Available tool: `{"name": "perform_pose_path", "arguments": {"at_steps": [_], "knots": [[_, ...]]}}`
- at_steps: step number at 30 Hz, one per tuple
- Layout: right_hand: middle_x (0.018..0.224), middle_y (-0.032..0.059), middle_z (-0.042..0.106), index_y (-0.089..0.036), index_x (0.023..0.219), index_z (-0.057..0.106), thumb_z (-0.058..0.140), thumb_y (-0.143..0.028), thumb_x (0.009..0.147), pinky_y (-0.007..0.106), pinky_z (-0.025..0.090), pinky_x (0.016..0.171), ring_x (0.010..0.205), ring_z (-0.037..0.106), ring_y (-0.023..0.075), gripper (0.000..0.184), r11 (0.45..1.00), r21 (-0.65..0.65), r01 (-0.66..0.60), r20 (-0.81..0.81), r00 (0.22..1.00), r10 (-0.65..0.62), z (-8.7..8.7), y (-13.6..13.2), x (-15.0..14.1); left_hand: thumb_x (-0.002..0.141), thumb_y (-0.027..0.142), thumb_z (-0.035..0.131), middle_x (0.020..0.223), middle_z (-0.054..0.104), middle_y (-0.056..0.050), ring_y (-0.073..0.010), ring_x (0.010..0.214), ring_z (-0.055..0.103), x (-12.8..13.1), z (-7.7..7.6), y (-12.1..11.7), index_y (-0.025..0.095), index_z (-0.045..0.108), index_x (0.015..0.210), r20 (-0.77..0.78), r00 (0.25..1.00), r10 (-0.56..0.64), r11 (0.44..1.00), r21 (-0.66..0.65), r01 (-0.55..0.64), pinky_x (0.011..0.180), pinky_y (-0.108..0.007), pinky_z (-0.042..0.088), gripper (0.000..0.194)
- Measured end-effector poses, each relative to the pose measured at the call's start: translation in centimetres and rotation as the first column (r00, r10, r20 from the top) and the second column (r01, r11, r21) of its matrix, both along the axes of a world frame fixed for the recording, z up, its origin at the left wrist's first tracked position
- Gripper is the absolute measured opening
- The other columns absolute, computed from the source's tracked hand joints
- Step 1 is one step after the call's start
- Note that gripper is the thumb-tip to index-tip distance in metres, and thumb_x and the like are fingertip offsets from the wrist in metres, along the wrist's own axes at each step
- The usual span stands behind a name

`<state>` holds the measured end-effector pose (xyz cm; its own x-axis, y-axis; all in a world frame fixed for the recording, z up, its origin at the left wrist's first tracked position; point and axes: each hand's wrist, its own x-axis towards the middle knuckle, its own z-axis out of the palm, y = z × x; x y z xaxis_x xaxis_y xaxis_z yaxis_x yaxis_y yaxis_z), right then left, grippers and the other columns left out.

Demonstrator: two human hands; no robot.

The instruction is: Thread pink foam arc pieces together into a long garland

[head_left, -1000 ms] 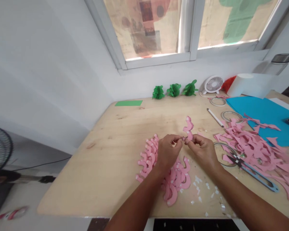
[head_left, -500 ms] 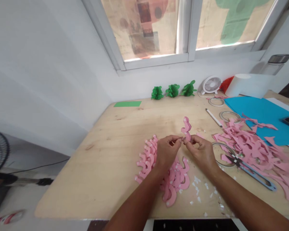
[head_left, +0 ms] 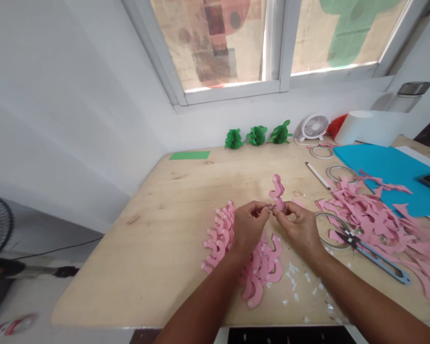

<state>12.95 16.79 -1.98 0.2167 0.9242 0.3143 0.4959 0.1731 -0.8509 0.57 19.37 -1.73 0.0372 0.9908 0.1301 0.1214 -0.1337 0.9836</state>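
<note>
— Above the table [head_left: 146,248], what's the left hand [head_left: 250,227] doing?
— Pinching the wavy pink paper's [head_left: 277,192] lower end!
— And the right hand [head_left: 301,229]?
— Pinching it too, fingertips close together!

Pale wooden table [head_left: 129,267], pink curved cutouts [head_left: 220,239] at the near middle, pink scraps [head_left: 372,215] and blue-handled scissors [head_left: 376,258] at right, blue sheets [head_left: 390,167] beyond, green strip [head_left: 189,155] far left.
</note>
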Motion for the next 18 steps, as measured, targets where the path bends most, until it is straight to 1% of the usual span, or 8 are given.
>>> {"name": "perform_pose_path", "arguments": {"at_steps": [4, 8, 11, 14, 18], "knots": [[0.056, -0.0031, 0.047, -0.018, 0.062, 0.055, 0.057, -0.033, 0.078, 0.023, 0.036, 0.055, 0.056, 0.047, 0.0128, 0.022, 1.000, 0.005, 0.008, 0.002, 1.000, -0.008, 0.01, 0.12, 0.07, 0.071, 0.020, 0.058, 0.071, 0.069, -0.003, -0.0130, 0.065, 0.061, -0.05, -0.13, 0.10, 0.014, 0.068, 0.075, 0.006, 1.000, 0.018, 1.000, 0.008, -0.018, 0.063, -0.024, 0.047, 0.011], [0.055, -0.0040, 0.046, -0.018, 0.058, 0.051, 0.057, -0.033, 0.078, 0.023, 0.034, 0.054, 0.054, 0.047, 0.0120, 0.026, 1.000, 0.012, 0.029, 0.001, 1.000, -0.029, 0.01, 0.18, 0.15, 0.071, 0.020, 0.057, 0.064, 0.063, 0.000, -0.0113, 0.060, 0.056, -0.26, -0.09, 0.08, 0.015, 0.063, 0.070, -0.062, 0.996, 0.071, 0.995, 0.072, -0.066, 0.059, -0.022, 0.045, 0.008], [0.054, -0.0040, 0.046, -0.018, 0.058, 0.051, 0.057, -0.033, 0.077, 0.022, 0.034, 0.053, 0.053, 0.047, 0.0120, 0.025, 0.999, 0.023, 0.034, 0.009, 0.999, -0.034, 0.00, 0.17, 0.21, 0.071, 0.020, 0.057, 0.063, 0.064, -0.001, -0.0112, 0.058, 0.055, -0.37, -0.03, 0.00, 0.015, 0.063, 0.067, -0.112, 0.993, 0.044, 0.996, 0.088, -0.034, 0.057, -0.022, 0.044, 0.009], [0.054, -0.0033, 0.047, -0.018, 0.061, 0.054, 0.056, -0.032, 0.078, 0.023, 0.035, 0.052, 0.054, 0.047, 0.0126, 0.022, 0.999, 0.033, 0.029, 0.021, 0.999, -0.029, 0.02, 0.12, 0.23, 0.071, 0.022, 0.059, 0.066, 0.067, -0.002, -0.0109, 0.055, 0.054, -0.34, -0.05, -0.03, 0.015, 0.066, 0.070, -0.151, 0.989, 0.005, 0.997, 0.072, 0.006, 0.054, -0.022, 0.043, 0.010], [0.057, -0.0023, 0.049, -0.018, 0.062, 0.055, 0.055, -0.030, 0.078, 0.024, 0.037, 0.055, 0.056, 0.049, 0.0136, 0.020, 0.999, 0.042, 0.033, 0.051, 0.998, -0.036, 0.13, 0.03, 0.14, 0.070, 0.023, 0.060, 0.068, 0.069, -0.003, -0.0116, 0.055, 0.055, -0.23, -0.05, -0.01, 0.015, 0.068, 0.072, -0.170, 0.985, 0.009, 0.998, 0.068, 0.002, 0.054, -0.023, 0.043, 0.011]]}}
